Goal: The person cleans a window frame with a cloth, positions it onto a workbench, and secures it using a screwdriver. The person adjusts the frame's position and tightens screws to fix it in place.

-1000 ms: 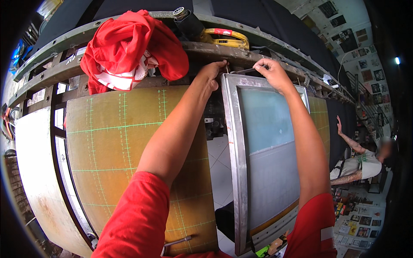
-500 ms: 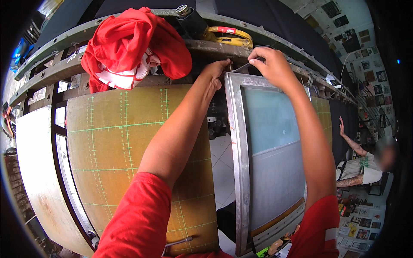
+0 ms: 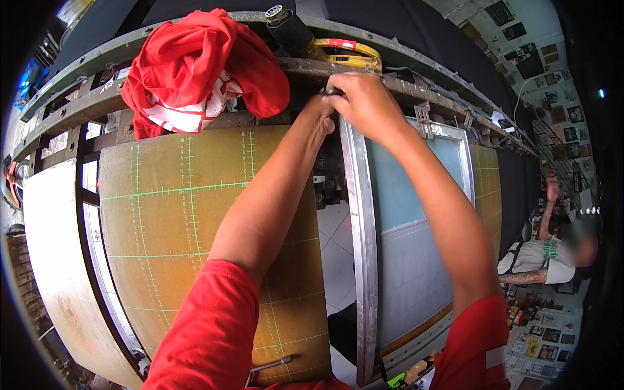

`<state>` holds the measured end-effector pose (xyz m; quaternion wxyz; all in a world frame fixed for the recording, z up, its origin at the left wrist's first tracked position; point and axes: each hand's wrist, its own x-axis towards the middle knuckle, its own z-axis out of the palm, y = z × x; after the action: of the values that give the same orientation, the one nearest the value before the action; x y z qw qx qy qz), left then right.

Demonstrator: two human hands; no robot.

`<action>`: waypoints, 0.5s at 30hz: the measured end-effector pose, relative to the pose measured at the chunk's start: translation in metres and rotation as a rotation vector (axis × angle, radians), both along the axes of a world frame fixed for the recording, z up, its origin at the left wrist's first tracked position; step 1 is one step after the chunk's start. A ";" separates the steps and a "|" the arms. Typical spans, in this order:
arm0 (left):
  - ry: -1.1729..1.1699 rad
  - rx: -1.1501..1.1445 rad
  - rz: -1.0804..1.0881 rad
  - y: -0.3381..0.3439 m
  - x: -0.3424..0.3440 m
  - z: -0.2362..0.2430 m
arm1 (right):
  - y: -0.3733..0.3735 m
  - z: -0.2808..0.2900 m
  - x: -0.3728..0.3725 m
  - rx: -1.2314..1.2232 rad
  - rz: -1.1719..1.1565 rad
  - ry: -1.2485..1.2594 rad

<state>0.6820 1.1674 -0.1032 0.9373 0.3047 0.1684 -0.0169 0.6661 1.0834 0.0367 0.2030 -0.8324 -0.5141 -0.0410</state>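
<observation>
At the upper left corner of an aluminium screen-printing frame (image 3: 361, 227), my two hands meet beside a metal rail (image 3: 416, 97). My left hand (image 3: 316, 112) is curled there, its fingertips mostly hidden by the other hand. My right hand (image 3: 365, 104) is closed in a pinch over it, and a small dark part shows between the two, too hidden to name. The frame holds a stretched mesh (image 3: 413, 279), pale teal at the top and greyish below. A metal clamp (image 3: 424, 121) stands at the frame's top edge, right of my right hand.
A brown board (image 3: 156, 227) with green grid lines lies on the left, with a metal tool (image 3: 273, 364) near its lower edge. Bunched red cloth (image 3: 188, 58) and a yellow-handled, black-barrelled tool (image 3: 351, 58) rest on the rails. A person (image 3: 543, 257) is at far right.
My right hand has moved left and slightly down to my left hand, uncovering the clamp. The thin grey piece seen at its fingers no longer shows. My left hand stays in place.
</observation>
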 end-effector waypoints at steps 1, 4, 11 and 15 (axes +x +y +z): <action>0.068 0.022 -0.004 -0.001 0.000 0.005 | -0.002 0.002 0.004 0.067 -0.010 -0.037; 0.176 0.063 -0.065 -0.006 0.005 0.001 | -0.027 0.007 0.027 0.231 -0.287 0.156; 0.120 -0.042 -0.063 -0.001 0.004 0.000 | -0.067 -0.001 0.056 0.581 -0.478 0.851; 0.117 -0.033 -0.054 -0.003 0.004 0.003 | -0.079 -0.009 0.060 0.678 -0.517 0.982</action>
<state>0.6862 1.1640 -0.1003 0.9300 0.2921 0.2141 -0.0626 0.7262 1.0044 0.0278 0.6493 -0.7410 -0.1029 0.1368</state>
